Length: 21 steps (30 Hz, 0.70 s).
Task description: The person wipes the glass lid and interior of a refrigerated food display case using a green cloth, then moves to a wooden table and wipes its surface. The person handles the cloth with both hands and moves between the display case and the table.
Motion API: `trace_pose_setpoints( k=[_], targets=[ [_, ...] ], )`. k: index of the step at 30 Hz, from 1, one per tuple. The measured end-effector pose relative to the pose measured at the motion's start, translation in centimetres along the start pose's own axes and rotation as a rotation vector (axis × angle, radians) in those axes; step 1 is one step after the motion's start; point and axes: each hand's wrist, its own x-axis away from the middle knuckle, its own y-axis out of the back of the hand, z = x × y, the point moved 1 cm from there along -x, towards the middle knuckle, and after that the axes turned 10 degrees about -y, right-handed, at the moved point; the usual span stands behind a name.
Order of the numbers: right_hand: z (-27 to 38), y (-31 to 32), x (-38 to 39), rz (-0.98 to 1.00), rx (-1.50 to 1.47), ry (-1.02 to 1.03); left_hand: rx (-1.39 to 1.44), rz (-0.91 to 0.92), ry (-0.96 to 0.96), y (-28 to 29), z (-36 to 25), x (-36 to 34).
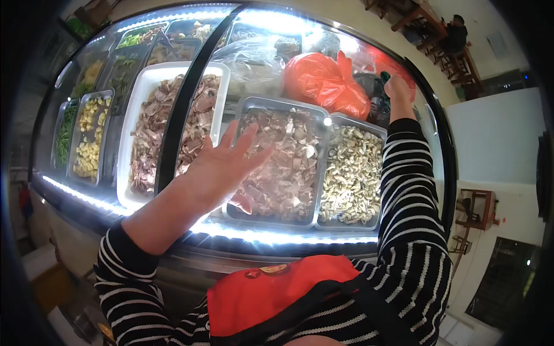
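Note:
My left hand (222, 167) is open with its fingers spread, above a clear-sided tray of sliced meat (283, 167) in a lit display case. Whether it rests on the case's glass I cannot tell. At the far right of the case my right hand (399, 89) is closed beside a dark plastic bag (378, 101); a small green thing shows near its fingers, and what it holds is hidden. Left of the right hand lies a knotted red plastic bag (323, 83). Between my arms stands a tray of small pale chopped pieces (352, 176).
A dark frame bar (183, 98) crosses the case over a white tray (224, 75) of dark sliced meat. Further left are trays of yellow chunks (89, 135) and green vegetables (65, 132). A clear plastic bag (251, 66) lies behind the middle. A person (456, 34) is beyond, by wooden furniture.

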Motion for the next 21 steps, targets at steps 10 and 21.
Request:
trace_pose_setpoints(
  k=[10,21],
  targets=[
    [30.3,-5.9,10.8,0.086,-0.123,0.73,0.148,0.026,0.046,1.1,-0.4,-0.5],
    [16.8,-5.3,2.2,0.042,0.04,0.31,0.232,-0.04,0.059,0.4,-0.2,-0.2]
  ],
)
